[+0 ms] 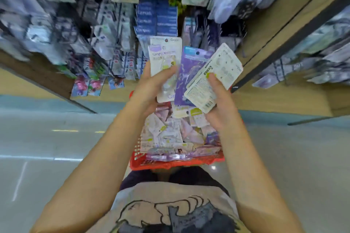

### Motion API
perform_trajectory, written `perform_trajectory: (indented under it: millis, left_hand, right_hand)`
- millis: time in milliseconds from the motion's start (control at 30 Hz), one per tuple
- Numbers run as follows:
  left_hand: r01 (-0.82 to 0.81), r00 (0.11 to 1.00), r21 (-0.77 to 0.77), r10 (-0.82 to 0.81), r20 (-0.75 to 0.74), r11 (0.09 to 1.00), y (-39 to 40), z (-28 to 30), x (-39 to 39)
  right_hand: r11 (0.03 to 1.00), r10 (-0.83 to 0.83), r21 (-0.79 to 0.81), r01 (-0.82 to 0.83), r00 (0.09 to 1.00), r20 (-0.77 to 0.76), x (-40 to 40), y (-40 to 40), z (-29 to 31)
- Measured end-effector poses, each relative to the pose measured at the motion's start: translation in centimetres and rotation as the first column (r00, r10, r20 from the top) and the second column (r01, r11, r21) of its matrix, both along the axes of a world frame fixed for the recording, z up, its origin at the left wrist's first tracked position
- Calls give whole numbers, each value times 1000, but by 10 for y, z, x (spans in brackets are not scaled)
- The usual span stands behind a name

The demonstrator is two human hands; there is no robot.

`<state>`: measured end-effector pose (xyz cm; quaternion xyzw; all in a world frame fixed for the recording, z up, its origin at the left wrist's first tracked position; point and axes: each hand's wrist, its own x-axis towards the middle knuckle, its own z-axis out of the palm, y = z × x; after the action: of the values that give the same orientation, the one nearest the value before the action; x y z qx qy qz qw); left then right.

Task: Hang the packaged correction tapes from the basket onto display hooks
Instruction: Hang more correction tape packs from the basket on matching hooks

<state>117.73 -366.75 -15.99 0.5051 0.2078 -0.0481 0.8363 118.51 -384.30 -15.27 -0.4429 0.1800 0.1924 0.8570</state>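
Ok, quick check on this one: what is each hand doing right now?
Left hand: grips white Campus packs.
Right hand: pinches white packs turned back-side out; which hand holds the purple pack cannot be told.

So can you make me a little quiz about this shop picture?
1. True or false: the red basket is empty.
2. Which hand holds the packets turned back side out? A left hand B right hand
3. Fill in: the purple packet sits between the white Campus packet and the ____ packets.

Key: 1 false, it is full of packets. 2 B. 3 back-facing.
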Motion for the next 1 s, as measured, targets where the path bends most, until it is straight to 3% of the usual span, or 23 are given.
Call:
perform_trajectory:
  millis: [133, 300, 567, 800, 1000]
  left_hand:
    - [29, 997, 31, -31, 67, 999, 0, 64, 6]
    - [103, 982, 36, -107, 156, 994, 4, 120, 7]
    - [71, 953, 142, -109, 284, 987, 12, 166, 11]
    - [26, 916, 197, -102, 388, 980, 8, 201, 16]
    - [-13, 923, 208, -68, 379, 978, 9, 206, 15]
  right_hand:
    - [991, -106, 98, 94, 986, 125, 8, 3, 71]
    - [987, -53, 158, 17, 974, 223, 13, 3, 128]
    - [996, 57, 49, -74, 957, 285, 21, 7, 177]
    - [998, 39, -51, -21, 922, 386, 27, 15, 211]
    - [995, -1, -89, 39, 921, 390, 24, 22, 219]
